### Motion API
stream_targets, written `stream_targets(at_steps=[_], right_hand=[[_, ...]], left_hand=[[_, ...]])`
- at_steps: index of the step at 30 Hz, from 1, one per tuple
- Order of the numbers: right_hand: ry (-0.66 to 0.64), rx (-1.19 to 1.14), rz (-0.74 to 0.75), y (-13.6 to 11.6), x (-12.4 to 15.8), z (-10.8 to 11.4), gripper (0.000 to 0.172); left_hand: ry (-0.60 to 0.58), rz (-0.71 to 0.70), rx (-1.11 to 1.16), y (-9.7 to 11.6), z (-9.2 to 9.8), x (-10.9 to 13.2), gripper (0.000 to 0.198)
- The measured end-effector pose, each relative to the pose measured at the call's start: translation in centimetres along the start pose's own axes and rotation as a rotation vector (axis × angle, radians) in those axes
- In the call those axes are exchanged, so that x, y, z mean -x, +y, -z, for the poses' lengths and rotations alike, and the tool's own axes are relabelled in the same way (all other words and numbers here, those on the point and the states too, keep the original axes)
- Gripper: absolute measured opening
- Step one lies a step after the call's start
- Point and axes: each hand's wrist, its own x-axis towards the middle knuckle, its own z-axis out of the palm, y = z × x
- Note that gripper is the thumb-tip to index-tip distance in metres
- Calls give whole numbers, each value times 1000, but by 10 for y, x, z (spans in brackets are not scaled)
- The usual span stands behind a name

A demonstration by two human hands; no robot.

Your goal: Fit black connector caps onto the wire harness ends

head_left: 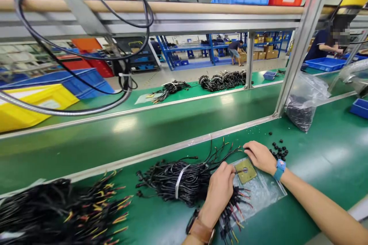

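Note:
A tied bundle of black cables (184, 180) lies on the green bench, a white band round its middle and stripped red and yellow wire ends at its right. My left hand (220, 187) is closed at the bundle's right side, its fingertips pinching a thin black cable beside a square yellow-green plate (245, 170) with a central hole. The plate rests on a clear plastic bag (268, 189). Just above it my right hand (260, 157) has its fingers pinched together near some wire ends (234, 149); what they hold is too small to make out.
More black cables (43, 210) lie at the lower left. Small black parts (278, 149) are scattered right of my right hand, below a filled plastic bag (303, 103). A metal post (296, 46) rises behind. Looped cable (120, 99) hangs upper left. A co-worker (322, 46) stands far right.

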Motion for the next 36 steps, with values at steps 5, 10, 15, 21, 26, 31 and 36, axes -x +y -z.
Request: stream_targets(at_steps=[5, 10, 15, 21, 26, 31, 36], right_hand=[[-27, -21, -1, 2, 1, 7, 15], [-84, -44, 53, -5, 3, 0, 15], [-155, -102, 96, -11, 5, 0, 13], [-178, -173, 120, -24, 9, 3, 7], [-212, -198, 155, -31, 10, 0, 7], [-260, -170, 153, -33, 8, 1, 7], [-243, -182, 174, -35, 8, 2, 7]], left_hand=[[-14, 35, -93, 3, -4, -1, 21], [-74, 58, -237, 5, -3, -10, 21], [-126, -21, -377, 7, -5, -13, 28], [-140, -11, -394, 6, -6, -11, 29], [-168, 13, -358, -2, -7, -13, 26], [-170, 35, -244, -3, -4, -15, 27], [-208, 42, -276, -2, -2, -16, 25]])
